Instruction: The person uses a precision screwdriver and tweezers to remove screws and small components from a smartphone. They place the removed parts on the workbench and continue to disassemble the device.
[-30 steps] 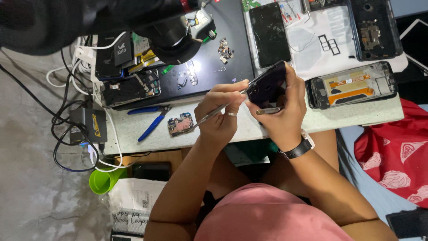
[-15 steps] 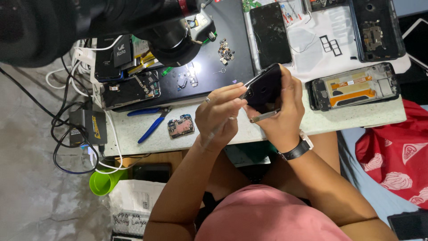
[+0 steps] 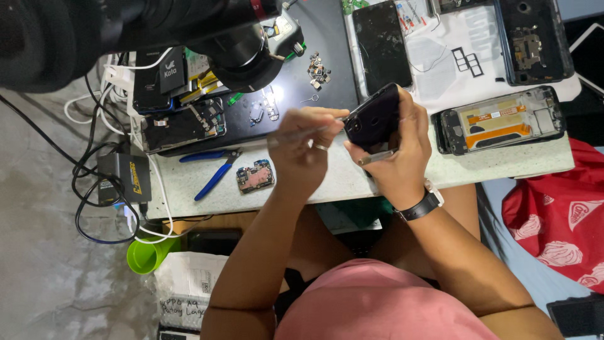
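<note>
Lying at the left of the tabletop (image 3: 327,182) are blue-handled pliers (image 3: 214,173) and a small circuit board (image 3: 255,177). Further right, the person's left hand (image 3: 302,148) is pinching a thin metal tool (image 3: 299,133), its tip touching the dark phone (image 3: 372,117). The right hand (image 3: 396,154) is gripping that phone above the tabletop's front edge. An opened phone frame (image 3: 500,119) is lying at far right.

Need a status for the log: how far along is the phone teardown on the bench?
Done: several phones already lie opened, one frame showing orange flex cables, and a bare circuit board sits beside blue pliers. In hand: the right hand grips a dark phone while the left hand works a thin tool at its edge. Left: that phone looks unopened.
</note>
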